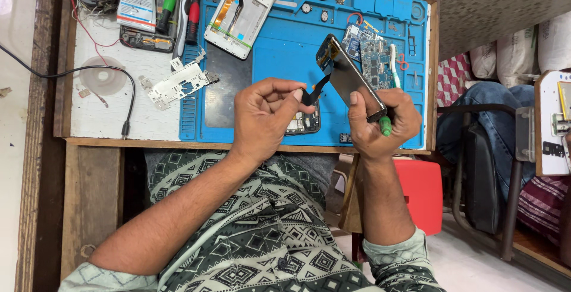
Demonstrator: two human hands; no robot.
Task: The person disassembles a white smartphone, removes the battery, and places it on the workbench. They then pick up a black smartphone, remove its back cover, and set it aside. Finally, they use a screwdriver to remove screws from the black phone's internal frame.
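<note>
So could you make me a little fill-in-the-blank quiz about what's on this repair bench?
1. The work mat is ____ in colour.
2. The right hand holds up a dark phone ____.
3. The left hand pinches a black ribbon ____.
4. The white phone frame lies ____ the hands.

Missing words: blue; screen; cable; beyond

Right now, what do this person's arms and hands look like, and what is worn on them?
Both hands, left hand and right hand, are bare: no gloves, rings or watch visible. The forearms are uncovered. The pale green patterned fabric sleeves, printed with dark geometric diamond shapes, are pushed up near the elbows.
</note>
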